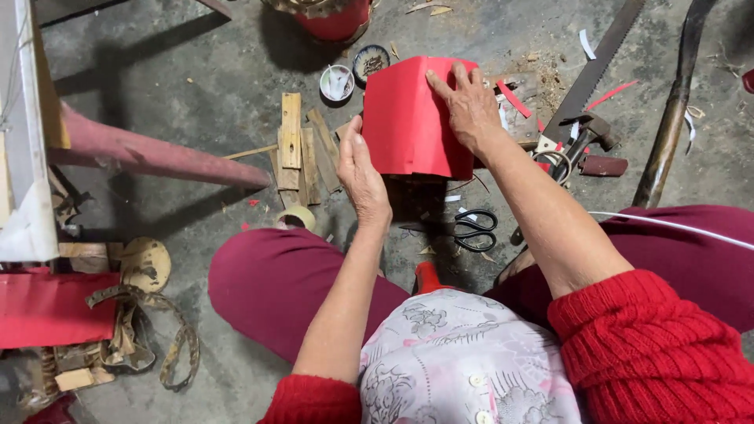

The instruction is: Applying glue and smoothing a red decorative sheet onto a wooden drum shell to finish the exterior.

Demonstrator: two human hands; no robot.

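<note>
Red paper sheet (408,118) sitting over the concrete floor (196,86), sandwiched between both hands. Left hand (361,177) cupped half-open against its left edge, right hand (470,106) pressed flat on top, fingers spread. Bright red, smooth, bent over something underneath. Black scissors (473,228) close by.

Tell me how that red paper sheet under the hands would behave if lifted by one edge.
The red paper sheet looks thin and bends over whatever is beneath it, so it would probably flop and weigh little. The right hand presses flat on top and the left hand steadies its side edge, suggesting it shifts easily. Its creased fold hints it would hold bends.
</note>
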